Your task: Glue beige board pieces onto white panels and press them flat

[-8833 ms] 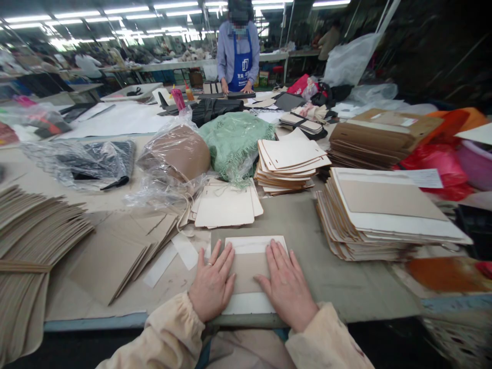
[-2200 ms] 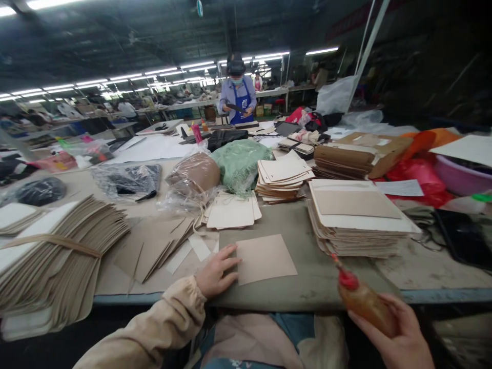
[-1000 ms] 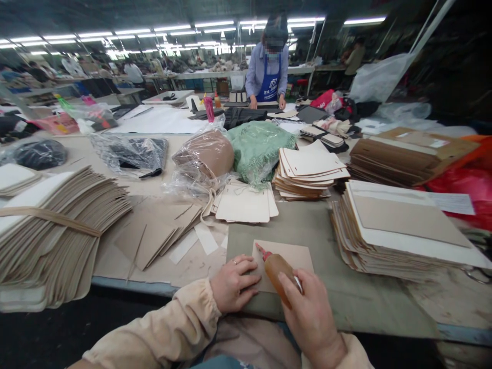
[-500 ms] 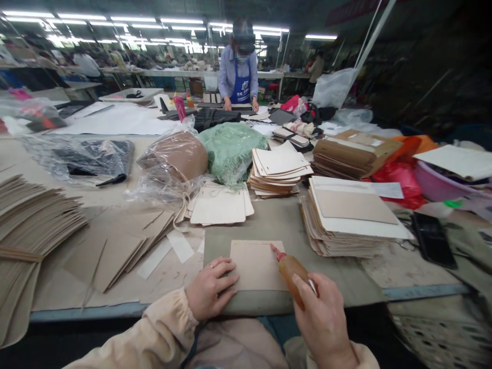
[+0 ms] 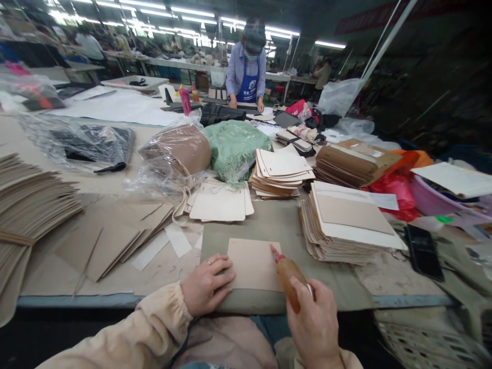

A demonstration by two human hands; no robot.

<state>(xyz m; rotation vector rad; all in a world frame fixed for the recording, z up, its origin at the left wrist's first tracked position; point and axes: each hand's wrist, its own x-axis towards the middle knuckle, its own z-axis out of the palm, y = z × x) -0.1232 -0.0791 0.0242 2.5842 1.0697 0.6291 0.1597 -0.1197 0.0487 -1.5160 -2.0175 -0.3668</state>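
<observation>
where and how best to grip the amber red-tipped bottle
Probably around the rounded body of the amber red-tipped bottle, from the near right, as the right hand does: the body slants that way, while its narrow tip points away and left over the beige rectangular sheet.

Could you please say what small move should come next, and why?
Perhaps the right hand should draw the bottle down the right of the beige panel: the red nozzle is near its top right corner, and the left hand rests at its left edge.
</observation>
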